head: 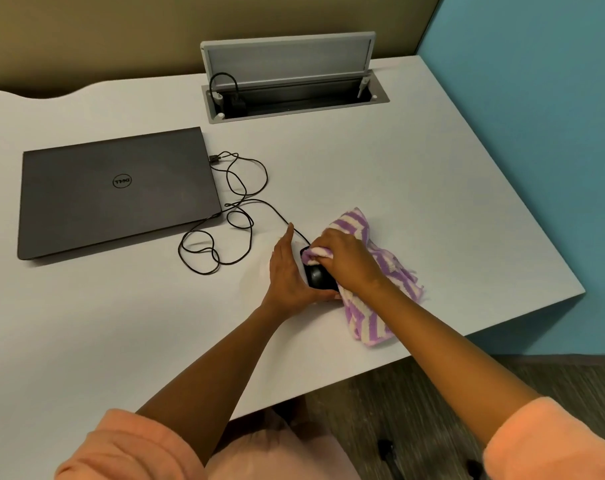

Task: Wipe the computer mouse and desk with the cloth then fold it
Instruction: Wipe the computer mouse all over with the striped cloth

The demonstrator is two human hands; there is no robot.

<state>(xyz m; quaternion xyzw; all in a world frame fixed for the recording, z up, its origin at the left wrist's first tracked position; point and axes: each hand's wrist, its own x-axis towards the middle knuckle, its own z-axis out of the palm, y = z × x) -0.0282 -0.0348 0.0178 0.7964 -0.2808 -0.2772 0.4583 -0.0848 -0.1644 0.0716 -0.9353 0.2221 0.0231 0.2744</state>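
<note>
A black wired computer mouse (317,276) lies on the white desk (380,174), right of centre. My left hand (286,271) grips its left side and holds it in place. My right hand (348,259) presses a bunched part of the purple-and-white striped cloth (370,318) onto the front of the mouse. The remainder of the cloth trails under my right wrist toward the desk's front right edge. The mouse's front end is hidden by cloth.
The mouse's black cable (240,216) loops across the desk to a closed grey laptop (117,188) at the left. An open cable box with a raised lid (287,64) sits at the back. The desk's front edge (429,351) runs close to the cloth.
</note>
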